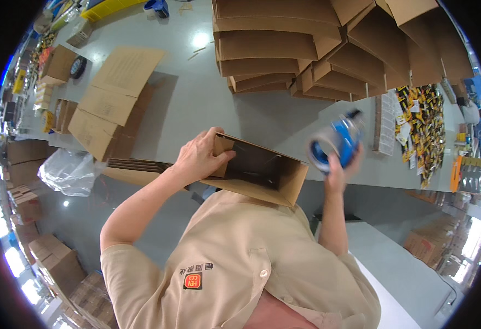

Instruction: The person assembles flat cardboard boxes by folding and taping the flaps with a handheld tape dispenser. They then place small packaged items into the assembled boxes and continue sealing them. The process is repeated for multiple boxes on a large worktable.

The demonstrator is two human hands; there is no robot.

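Note:
Close to my chest, a brown cardboard box [294,183] is tilted so that its hollow, dark inside faces me. My left hand [195,156] grips its left end, the thumb over a small flap and the fingers behind the wall. To the right of the box, apart from it, my right hand [338,173] is closed round a blue tape dispenser [348,136]. The roll of tape on the dispenser looks pale, and motion smears its outline.
Open cardboard boxes [268,45] stand stacked at the table's far right. A folded cardboard sheet [121,74] leans at left, above flat cardboard [133,174] at the edge. A clear plastic bag [68,172] hangs nearby. Yellow-and-black packages [424,123] lie at far right.

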